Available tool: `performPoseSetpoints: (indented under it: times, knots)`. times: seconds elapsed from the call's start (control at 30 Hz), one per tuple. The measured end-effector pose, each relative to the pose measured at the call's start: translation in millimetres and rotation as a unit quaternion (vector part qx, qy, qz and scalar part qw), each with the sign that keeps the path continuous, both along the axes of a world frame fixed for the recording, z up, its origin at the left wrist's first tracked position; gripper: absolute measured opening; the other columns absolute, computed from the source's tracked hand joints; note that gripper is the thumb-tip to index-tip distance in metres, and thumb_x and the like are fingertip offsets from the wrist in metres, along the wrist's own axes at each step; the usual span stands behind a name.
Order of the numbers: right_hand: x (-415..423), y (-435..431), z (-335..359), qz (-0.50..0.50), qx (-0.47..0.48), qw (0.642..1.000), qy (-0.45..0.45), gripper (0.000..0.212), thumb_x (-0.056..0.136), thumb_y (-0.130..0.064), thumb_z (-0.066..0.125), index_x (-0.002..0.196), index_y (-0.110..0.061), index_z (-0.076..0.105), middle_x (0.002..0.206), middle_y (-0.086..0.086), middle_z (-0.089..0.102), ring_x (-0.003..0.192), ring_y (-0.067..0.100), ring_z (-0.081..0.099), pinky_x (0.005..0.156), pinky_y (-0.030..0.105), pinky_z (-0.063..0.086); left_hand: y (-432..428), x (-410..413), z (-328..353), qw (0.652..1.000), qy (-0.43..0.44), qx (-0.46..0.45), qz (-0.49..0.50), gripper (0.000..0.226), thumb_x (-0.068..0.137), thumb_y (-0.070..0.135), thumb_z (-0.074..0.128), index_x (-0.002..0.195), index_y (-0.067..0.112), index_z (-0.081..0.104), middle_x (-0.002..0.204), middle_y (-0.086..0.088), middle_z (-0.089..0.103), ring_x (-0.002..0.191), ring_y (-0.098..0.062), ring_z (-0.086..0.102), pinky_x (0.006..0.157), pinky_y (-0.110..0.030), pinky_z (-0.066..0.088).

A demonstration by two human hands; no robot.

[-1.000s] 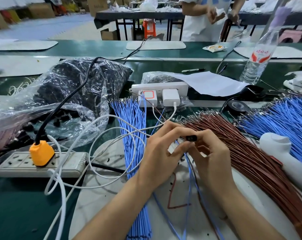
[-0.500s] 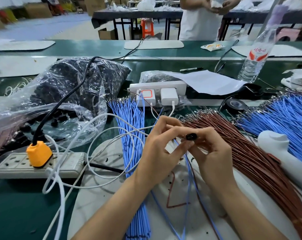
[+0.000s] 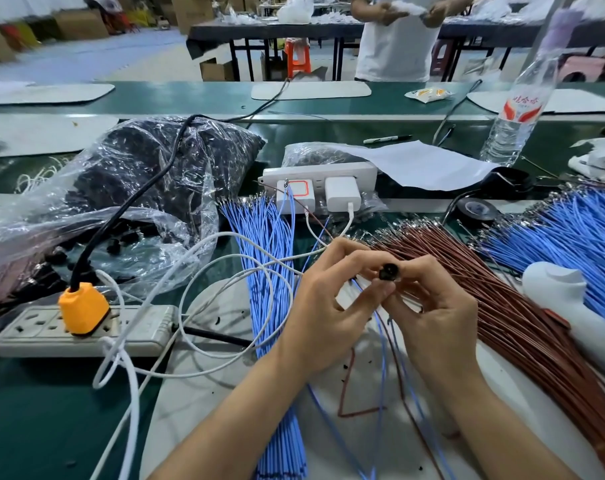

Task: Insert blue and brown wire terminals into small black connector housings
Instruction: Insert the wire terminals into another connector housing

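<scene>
Fingers (image 3: 358, 259) of the left hand (image 3: 323, 317) and the right hand (image 3: 436, 323) are curled in and meet at their tips, pinching one small black connector housing (image 3: 388, 271) between them. It sits in the middle of the scene, lifted off the counter (image 3: 24, 427). The left index finger lies over it and the left thumb under it, while the right thumb and forefinger close on its right side, so only its round dark end shows between the tips. That end faces up toward the wearer, probably so the cavities can be seen while a terminal is steered in. A thin blue wire (image 3: 384, 344) and a thin brown wire (image 3: 398, 372) trail from under the hands toward the near edge. The fingers hide whether either is already seated in the housing. Stock appears laid out for short reaches: a blue wire bundle (image 3: 270, 258) just left of the hands and a brown wire bundle (image 3: 502, 313) just right of them, both with metal terminals pointing to the far side. A plastic bag of black parts (image 3: 155, 174), likely spare housings, lies far left.
</scene>
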State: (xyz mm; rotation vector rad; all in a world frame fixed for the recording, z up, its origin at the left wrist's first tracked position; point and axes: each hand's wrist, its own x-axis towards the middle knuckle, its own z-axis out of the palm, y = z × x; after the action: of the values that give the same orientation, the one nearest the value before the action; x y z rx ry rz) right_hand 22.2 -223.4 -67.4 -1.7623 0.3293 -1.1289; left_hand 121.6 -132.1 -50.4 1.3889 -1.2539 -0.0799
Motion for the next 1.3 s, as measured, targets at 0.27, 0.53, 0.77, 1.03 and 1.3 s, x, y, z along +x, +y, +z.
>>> performPoseSetpoints:
  times: [0.27, 0.53, 0.77, 1.03, 1.3]
  knots:
    - [0, -1, 0, -0.004, -0.010, 1.000, 0.025, 0.026, 0.078, -0.009, 0.072, 0.087, -0.033, 0.066, 0.084, 0.004, 0.065, 0.079, 0.026, 0.064, 0.074, 0.044, 0.054, 1, -1, 0, 1.000, -0.013, 0.003, 0.012, 0.018, 0.086, 0.004, 0.066, 0.104, 0.006, 0.068, 0.101, -0.005, 0.055, 0.088, -0.008, 0.057, 0.083, -0.017, 0.044]
    - [-1, -1, 2, -0.020, -0.047, 0.997, 0.053, 0.036, 0.075, 0.006, 0.075, 0.086, -0.028, 0.064, 0.081, 0.003, 0.062, 0.075, 0.016, 0.061, 0.070, 0.026, 0.051, 1, 0, -2, 1.000, -0.023, -0.002, 0.002, 0.019, 0.086, 0.003, 0.066, 0.105, 0.005, 0.068, 0.100, -0.005, 0.056, 0.095, -0.016, 0.059, 0.086, -0.030, 0.050]
    - [0, -2, -1, -0.035, -0.064, 0.993, 0.090, 0.021, 0.075, 0.006, 0.075, 0.087, -0.011, 0.068, 0.080, 0.004, 0.061, 0.073, 0.018, 0.060, 0.068, 0.027, 0.050, -2, 1, -4, 0.999, -0.030, 0.000, 0.015, 0.017, 0.084, 0.004, 0.068, 0.100, 0.005, 0.071, 0.097, 0.001, 0.059, 0.090, -0.015, 0.061, 0.084, -0.039, 0.050]
    - [2, -11, 1, -0.027, -0.004, 0.984, 0.176, 0.023, 0.080, 0.001, 0.068, 0.087, -0.020, 0.063, 0.083, 0.004, 0.065, 0.078, 0.020, 0.062, 0.067, 0.020, 0.048, 0, -2, -2, 1.000, -0.008, 0.010, 0.002, 0.018, 0.088, 0.004, 0.062, 0.105, 0.008, 0.066, 0.104, -0.001, 0.070, 0.101, -0.020, 0.065, 0.088, -0.046, 0.051]
    - [-9, -12, 22, -0.057, 0.049, 0.997, 0.012, 0.025, 0.090, -0.001, 0.060, 0.087, -0.025, 0.068, 0.072, 0.001, 0.065, 0.062, 0.016, 0.058, 0.060, 0.019, 0.047, -3, 1, -5, 0.999, -0.031, 0.020, 0.035, 0.021, 0.086, 0.001, 0.066, 0.106, 0.007, 0.067, 0.097, 0.003, 0.070, 0.091, -0.006, 0.065, 0.086, -0.019, 0.049]
